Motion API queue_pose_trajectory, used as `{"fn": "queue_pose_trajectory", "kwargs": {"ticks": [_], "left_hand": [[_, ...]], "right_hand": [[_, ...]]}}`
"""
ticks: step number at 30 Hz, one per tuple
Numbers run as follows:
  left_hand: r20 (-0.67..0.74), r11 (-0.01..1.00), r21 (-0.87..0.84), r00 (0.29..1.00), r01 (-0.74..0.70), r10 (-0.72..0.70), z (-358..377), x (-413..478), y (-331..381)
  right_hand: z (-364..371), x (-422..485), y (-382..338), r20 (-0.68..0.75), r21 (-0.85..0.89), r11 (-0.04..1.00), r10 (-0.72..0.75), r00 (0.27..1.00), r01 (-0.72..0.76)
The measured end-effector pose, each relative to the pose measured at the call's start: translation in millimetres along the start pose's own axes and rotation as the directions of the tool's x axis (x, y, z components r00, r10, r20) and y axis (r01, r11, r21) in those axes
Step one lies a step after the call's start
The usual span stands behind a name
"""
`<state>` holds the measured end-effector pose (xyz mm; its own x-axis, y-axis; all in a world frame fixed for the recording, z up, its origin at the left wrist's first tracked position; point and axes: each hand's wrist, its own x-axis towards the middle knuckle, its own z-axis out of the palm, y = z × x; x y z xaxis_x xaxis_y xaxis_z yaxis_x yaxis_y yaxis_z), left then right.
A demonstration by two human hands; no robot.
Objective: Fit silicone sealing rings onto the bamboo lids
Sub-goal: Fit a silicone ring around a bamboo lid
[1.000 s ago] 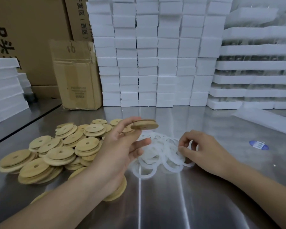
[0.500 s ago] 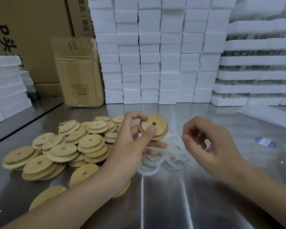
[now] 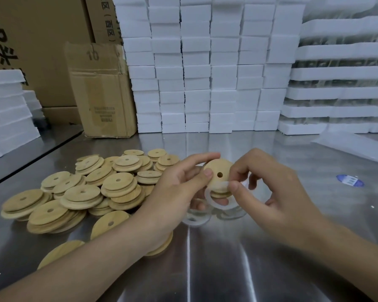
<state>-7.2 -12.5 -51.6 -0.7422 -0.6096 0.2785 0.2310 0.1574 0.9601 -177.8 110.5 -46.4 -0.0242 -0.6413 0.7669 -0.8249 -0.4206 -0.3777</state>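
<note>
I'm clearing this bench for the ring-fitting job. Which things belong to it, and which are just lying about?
Job: left hand gripping a bamboo lid; right hand pinching a silicone ring against it; lid pile; loose rings on the steel table.
Lying about: cardboard box, white foam blocks, blue label.

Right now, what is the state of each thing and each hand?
Lid: held above the table, ring partly on.
Ring: hangs from the lid, not seated.
Left hand: grips the lid.
Right hand: pinches the ring.
Lid pile: loose, without rings.
Spare rings: heaped on table.
</note>
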Motion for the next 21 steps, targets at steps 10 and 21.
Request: {"fn": "queue_pose_trajectory", "kwargs": {"ticks": [10, 21], "left_hand": [[0.056, 0.956, 0.239, 0.986, -0.168, 0.159, -1, -4, -9], [0.119, 0.895, 0.370, 0.968, -0.250, 0.221, 1, -7, -10]], "right_hand": [[3, 0, 6, -0.062, 0.098, 0.981, 0.172, 0.983, -0.165], [4, 0, 10, -0.058, 0.130, 0.963, 0.243, 0.968, -0.234]]}}
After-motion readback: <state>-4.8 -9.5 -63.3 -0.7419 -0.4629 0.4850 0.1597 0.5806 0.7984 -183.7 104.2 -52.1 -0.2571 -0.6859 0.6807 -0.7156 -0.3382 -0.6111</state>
